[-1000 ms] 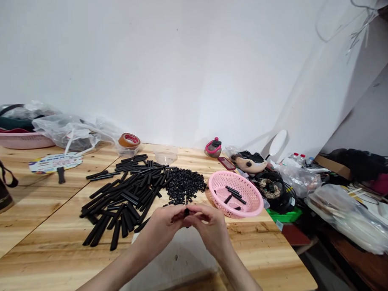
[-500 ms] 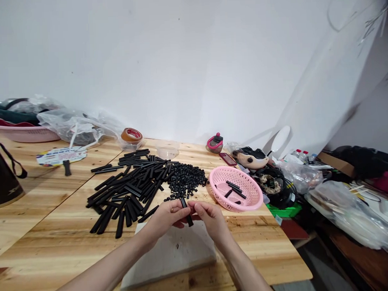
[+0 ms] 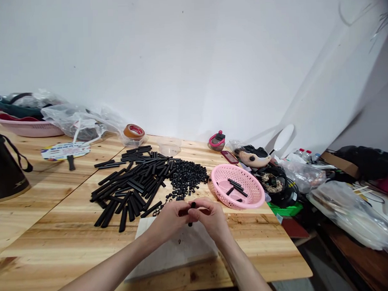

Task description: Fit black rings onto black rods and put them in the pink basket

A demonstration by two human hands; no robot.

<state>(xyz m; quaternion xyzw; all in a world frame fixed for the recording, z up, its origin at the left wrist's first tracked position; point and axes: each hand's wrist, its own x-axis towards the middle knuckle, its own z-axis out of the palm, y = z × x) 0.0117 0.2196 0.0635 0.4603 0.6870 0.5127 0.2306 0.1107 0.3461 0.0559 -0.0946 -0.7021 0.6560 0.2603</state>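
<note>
Both hands meet above a white board (image 3: 172,252) at the table's front. A short black tube (image 3: 193,204) stands roughly upright between my fingers, its upper end and a bit of its lower end showing. My right hand (image 3: 212,217) is closed round it with thumb and fingers. My left hand (image 3: 171,218) is closed too, its fingertips against the tube and partly hidden behind the right thumb. Just beyond the hands lies a heap of small black pieces (image 3: 187,175), with a few thin black rings (image 3: 156,211) near the left hand. Longer black tubes (image 3: 141,181) are piled to the left.
A pink basket (image 3: 261,198) holding several black tubes stands right of the hands. Brown tape (image 3: 133,131), a clear tub (image 3: 169,147) and a pink-handled bottle (image 3: 216,141) line the back. A hand fan (image 3: 65,151) and a dark bag (image 3: 7,169) are left; clutter and plastic bags (image 3: 352,212) lie right.
The tube has gone from slanted and mostly visible to nearly upright and largely covered by fingers. My hands have drawn closer together round it. The view has shifted slightly.
</note>
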